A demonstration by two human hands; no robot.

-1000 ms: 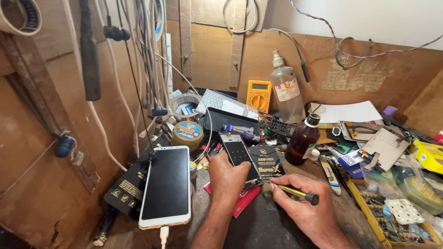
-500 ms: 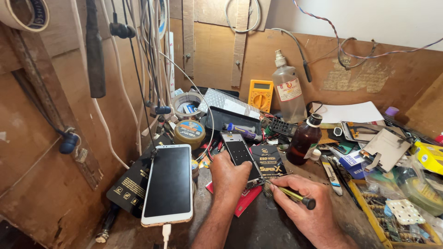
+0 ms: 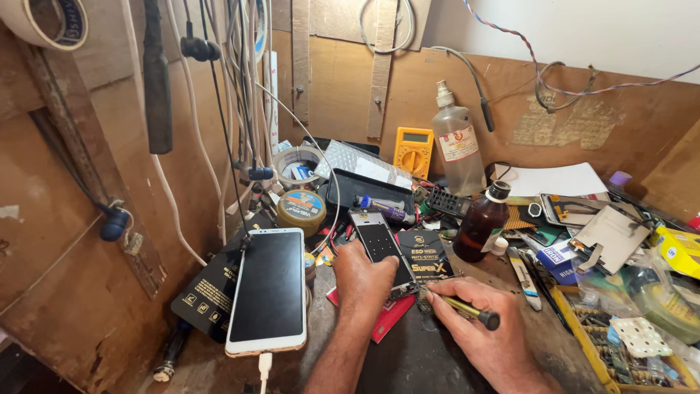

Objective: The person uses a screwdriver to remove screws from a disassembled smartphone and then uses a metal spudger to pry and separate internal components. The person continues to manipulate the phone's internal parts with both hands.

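Black and small, an opened phone (image 3: 380, 248) is pressed down by the left hand (image 3: 364, 281) at the middle of the counter (image 3: 408, 365). A thin screwdriver (image 3: 459, 308) is pinched in the right hand (image 3: 485, 332), low right of middle, its tip at the phone's lower end. A white phone (image 3: 267, 290) is propped at the lower left.

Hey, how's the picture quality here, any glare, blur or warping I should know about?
Head view: even, soft light and sharp focus on the left hand, right hand and screwdriver; faint reflection on the white phone; wide-angle lens bends the edges, the tape roll stretched.
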